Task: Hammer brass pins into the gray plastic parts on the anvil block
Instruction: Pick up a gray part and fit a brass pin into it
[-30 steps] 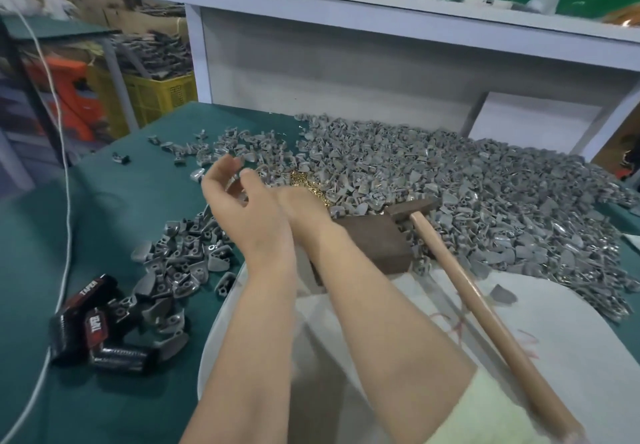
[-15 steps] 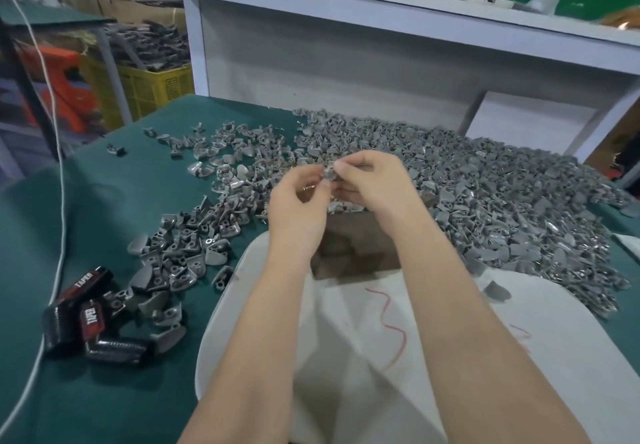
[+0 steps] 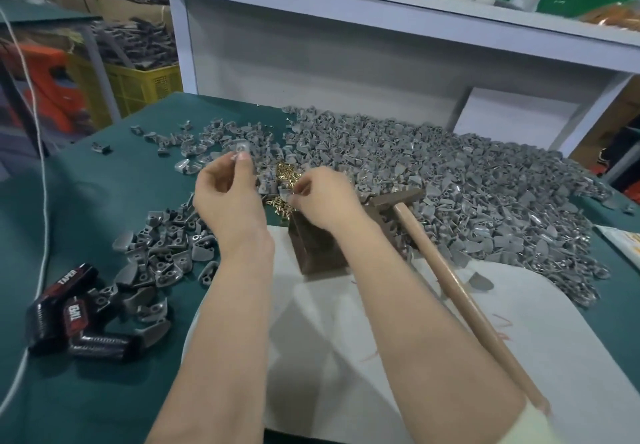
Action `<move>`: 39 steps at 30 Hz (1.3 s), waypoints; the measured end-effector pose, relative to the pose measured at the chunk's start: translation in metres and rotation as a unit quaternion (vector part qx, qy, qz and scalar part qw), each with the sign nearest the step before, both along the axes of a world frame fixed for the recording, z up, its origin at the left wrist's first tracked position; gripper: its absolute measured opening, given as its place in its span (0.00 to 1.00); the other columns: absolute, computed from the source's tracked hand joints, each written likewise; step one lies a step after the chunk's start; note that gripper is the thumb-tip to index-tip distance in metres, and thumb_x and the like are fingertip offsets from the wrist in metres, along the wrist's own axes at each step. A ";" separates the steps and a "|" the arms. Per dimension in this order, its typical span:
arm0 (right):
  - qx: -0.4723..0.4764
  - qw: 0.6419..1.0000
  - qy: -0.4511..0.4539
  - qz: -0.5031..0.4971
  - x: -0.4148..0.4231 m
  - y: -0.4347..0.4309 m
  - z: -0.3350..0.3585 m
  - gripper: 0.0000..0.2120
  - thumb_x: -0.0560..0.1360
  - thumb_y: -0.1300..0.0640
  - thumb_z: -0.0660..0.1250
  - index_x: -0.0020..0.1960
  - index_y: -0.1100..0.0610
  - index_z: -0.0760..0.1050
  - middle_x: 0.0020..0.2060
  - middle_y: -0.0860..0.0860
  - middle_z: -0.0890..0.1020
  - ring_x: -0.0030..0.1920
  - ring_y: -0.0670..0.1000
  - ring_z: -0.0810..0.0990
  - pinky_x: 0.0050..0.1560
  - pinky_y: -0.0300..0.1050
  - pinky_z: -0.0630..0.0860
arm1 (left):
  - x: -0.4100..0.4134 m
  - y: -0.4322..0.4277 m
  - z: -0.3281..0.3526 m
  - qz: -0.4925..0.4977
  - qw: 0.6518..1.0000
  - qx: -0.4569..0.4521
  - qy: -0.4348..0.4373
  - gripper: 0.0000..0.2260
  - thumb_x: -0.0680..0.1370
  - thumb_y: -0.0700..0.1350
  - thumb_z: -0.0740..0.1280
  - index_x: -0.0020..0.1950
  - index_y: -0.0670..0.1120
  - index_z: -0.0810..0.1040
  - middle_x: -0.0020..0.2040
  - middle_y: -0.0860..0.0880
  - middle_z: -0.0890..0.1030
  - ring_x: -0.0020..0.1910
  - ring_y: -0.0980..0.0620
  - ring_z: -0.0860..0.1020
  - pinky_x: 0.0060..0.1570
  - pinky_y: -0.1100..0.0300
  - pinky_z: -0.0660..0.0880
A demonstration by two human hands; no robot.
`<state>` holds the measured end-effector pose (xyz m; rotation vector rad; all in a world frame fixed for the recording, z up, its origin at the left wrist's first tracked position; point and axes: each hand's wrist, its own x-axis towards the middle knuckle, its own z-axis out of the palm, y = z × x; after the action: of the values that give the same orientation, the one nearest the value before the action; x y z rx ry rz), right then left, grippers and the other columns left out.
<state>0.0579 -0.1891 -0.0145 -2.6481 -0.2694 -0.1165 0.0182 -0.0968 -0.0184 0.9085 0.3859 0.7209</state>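
Head view: left hand [image 3: 228, 201] pinches 1 gray plastic part [image 3: 241, 148] up between thumb and fingertips, its hole facing the camera, probably ready for a pin. Right hand [image 3: 323, 197] curls its fingertips at the brass pins [image 3: 286, 173] heaped on the green surface [image 3: 114, 180] beyond the anvil block [image 3: 317, 253]; whether it grips 1 is too small to tell. Hammer [image 3: 450, 281] lies unheld, head beside the block, within reach. Black packs [image 3: 65, 281] read "TAPER".

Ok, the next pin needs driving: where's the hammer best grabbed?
Grip the hammer on the near half of its wooden handle, from above and from the right. The handle lies bare, slanting toward the person, while the head sits tight against the anvil block.
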 end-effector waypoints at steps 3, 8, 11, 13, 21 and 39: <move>-0.163 0.986 0.022 -0.005 0.010 0.032 -0.004 0.09 0.74 0.54 0.66 0.53 0.56 0.76 0.51 0.53 0.81 0.56 0.56 0.77 0.62 0.56 0.66 | 0.001 0.001 -0.002 0.014 0.999 -0.024 -0.018 0.04 0.77 0.39 0.67 0.45 0.46 0.75 0.43 0.49 0.78 0.46 0.53 0.77 0.48 0.65 0.75; -0.195 0.978 0.077 0.022 0.015 0.053 -0.007 0.08 0.76 0.57 0.58 0.50 0.55 0.75 0.54 0.52 0.80 0.59 0.54 0.76 0.67 0.57 0.57 | 0.005 -0.001 -0.005 0.024 1.000 -0.017 0.000 0.04 0.77 0.39 0.68 0.44 0.47 0.76 0.45 0.48 0.79 0.46 0.54 0.78 0.48 0.65 0.74; -0.181 0.979 0.089 0.028 0.017 0.053 -0.008 0.11 0.77 0.57 0.57 0.52 0.56 0.77 0.54 0.52 0.80 0.58 0.54 0.76 0.65 0.55 0.58 | 0.005 -0.003 -0.005 0.022 1.000 -0.021 0.007 0.04 0.77 0.40 0.68 0.44 0.48 0.76 0.44 0.48 0.79 0.44 0.55 0.78 0.47 0.65 0.75; -0.182 0.980 0.082 0.024 0.018 0.052 -0.010 0.11 0.77 0.56 0.58 0.54 0.55 0.77 0.54 0.52 0.80 0.58 0.54 0.76 0.63 0.54 0.60 | 0.005 -0.004 -0.005 0.018 0.999 -0.029 0.004 0.04 0.77 0.40 0.68 0.44 0.48 0.76 0.44 0.49 0.78 0.43 0.55 0.78 0.46 0.67 0.74; -0.164 0.983 0.073 0.040 0.029 0.048 -0.019 0.07 0.77 0.56 0.59 0.50 0.55 0.76 0.52 0.53 0.80 0.50 0.55 0.76 0.51 0.49 0.65 | 0.004 -0.006 -0.005 0.000 1.000 -0.019 0.009 0.05 0.77 0.39 0.68 0.43 0.48 0.76 0.42 0.51 0.78 0.39 0.59 0.77 0.40 0.70 0.73; -0.075 0.993 0.033 0.080 0.030 0.044 -0.016 0.09 0.77 0.55 0.60 0.48 0.57 0.77 0.45 0.52 0.82 0.47 0.54 0.80 0.50 0.46 0.77 | 0.002 -0.012 -0.004 -0.025 0.998 0.036 0.036 0.06 0.77 0.39 0.68 0.44 0.49 0.77 0.44 0.50 0.79 0.41 0.57 0.77 0.42 0.66 0.75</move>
<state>0.0881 -0.1448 -0.0309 -2.7596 -0.4836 0.0455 0.0198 -0.1088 -0.0226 1.0112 0.4019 0.6615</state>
